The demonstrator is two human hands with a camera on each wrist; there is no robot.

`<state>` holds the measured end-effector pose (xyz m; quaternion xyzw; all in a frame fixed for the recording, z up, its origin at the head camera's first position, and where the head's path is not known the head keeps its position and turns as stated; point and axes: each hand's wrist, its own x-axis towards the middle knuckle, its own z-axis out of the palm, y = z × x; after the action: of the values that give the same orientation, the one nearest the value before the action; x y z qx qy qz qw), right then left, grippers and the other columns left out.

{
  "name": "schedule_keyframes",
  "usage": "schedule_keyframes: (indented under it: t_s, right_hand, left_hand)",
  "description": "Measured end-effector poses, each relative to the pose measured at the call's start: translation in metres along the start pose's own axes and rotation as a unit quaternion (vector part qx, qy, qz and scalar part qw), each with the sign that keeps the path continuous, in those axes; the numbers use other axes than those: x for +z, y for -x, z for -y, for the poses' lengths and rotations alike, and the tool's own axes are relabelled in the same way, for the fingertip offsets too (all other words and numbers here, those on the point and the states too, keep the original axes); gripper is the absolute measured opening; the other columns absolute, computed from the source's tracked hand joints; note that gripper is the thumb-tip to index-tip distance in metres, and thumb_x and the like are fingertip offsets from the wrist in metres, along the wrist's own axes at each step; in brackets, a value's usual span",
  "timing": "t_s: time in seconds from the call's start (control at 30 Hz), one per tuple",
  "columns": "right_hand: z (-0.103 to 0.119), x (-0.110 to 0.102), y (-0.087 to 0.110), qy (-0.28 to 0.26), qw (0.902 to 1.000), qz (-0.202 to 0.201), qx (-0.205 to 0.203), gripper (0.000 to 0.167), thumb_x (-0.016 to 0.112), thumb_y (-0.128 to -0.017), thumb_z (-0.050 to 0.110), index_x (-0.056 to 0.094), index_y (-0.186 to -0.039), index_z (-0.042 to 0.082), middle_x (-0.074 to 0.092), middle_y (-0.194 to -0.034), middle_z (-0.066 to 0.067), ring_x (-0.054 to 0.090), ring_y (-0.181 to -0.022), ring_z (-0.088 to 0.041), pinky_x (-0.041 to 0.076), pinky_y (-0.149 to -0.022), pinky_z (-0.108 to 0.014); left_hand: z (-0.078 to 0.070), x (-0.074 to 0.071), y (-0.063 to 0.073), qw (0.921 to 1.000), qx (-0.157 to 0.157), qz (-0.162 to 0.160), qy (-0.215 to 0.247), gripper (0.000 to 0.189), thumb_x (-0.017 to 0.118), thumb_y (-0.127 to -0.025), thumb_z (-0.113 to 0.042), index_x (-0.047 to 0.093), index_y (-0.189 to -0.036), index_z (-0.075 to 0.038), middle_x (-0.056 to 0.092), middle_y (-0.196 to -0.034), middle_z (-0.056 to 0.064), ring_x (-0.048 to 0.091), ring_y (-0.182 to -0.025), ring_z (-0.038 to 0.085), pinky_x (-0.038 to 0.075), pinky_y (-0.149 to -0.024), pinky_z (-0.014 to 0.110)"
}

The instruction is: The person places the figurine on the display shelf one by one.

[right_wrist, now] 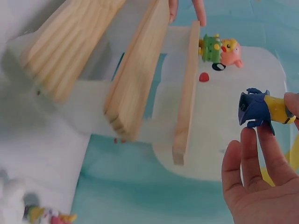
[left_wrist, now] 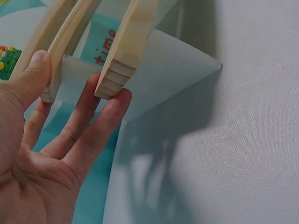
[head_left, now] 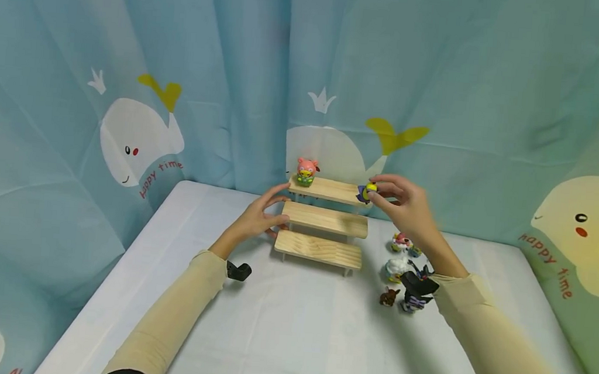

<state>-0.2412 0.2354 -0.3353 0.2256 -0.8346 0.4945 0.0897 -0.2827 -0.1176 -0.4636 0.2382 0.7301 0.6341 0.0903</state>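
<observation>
A three-tier wooden display stand (head_left: pixel 324 219) stands on the table near the back curtain. My left hand (head_left: pixel 253 217) grips its left side, the thumb (left_wrist: pixel 36 70) on one board and the fingers spread along the board ends. My right hand (head_left: pixel 409 207) pinches a small yellow-and-navy figurine (right_wrist: pixel 266 108) between thumb and fingers. In the right wrist view this figurine is apart from the top board (right_wrist: pixel 187 102), close to its right end. A pink figurine (head_left: pixel 306 172) with a green lower part stands at the left of the top board.
Several small figurines are grouped right of the stand, under my right forearm: a white fluffy one (head_left: pixel 396 268), a brown one (head_left: pixel 388 297), a purple-striped one (head_left: pixel 414 302) and a pink-and-white one (head_left: pixel 401 242). A blue whale-print curtain (head_left: pixel 244 88) hangs behind the white-covered table (head_left: pixel 287 339).
</observation>
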Motion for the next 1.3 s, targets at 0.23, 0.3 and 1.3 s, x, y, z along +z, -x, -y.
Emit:
schedule_keyframes:
  t_s: [0.23, 0.3, 1.3]
  right_hand:
    - [0.003, 0.02, -0.02, -0.034, 0.9993, 0.006, 0.012, 0.036, 0.072, -0.099, 0.015, 0.065, -0.135, 0.009, 0.072, -0.118, -0.019, 0.067, -0.099, -0.036, 0.054, -0.078, -0.025]
    - [0.003, 0.024, -0.024, -0.041, 0.999, 0.005, 0.013, 0.036, 0.072, -0.099, 0.015, 0.065, -0.134, 0.007, 0.072, -0.118, -0.019, 0.066, -0.099, -0.034, 0.054, -0.078, -0.026]
    - [-0.012, 0.073, -0.068, -0.071, 0.9947, 0.011, 0.073, 0.034, 0.07, -0.101, 0.017, 0.065, -0.133, 0.007, 0.066, -0.132, -0.02, 0.065, -0.113, -0.038, 0.054, -0.087, -0.044]
  left_hand:
    - [0.0, -0.001, 0.005, 1.0, -0.004, -0.006, 0.003, 0.077, 0.069, -0.1, -0.012, 0.029, -0.162, -0.038, 0.039, -0.159, 0.018, 0.076, -0.083, 0.031, 0.058, -0.065, 0.067]
    - [-0.001, -0.002, 0.006, 1.0, -0.004, -0.008, 0.004, 0.077, 0.069, -0.1, -0.011, 0.03, -0.161, -0.037, 0.04, -0.159, 0.017, 0.076, -0.083, 0.031, 0.059, -0.064, 0.065]
    - [-0.001, 0.001, 0.002, 1.0, -0.001, 0.005, 0.005, 0.078, 0.07, -0.1, -0.013, 0.029, -0.162, -0.037, 0.035, -0.161, 0.02, 0.076, -0.086, 0.033, 0.058, -0.068, 0.066]
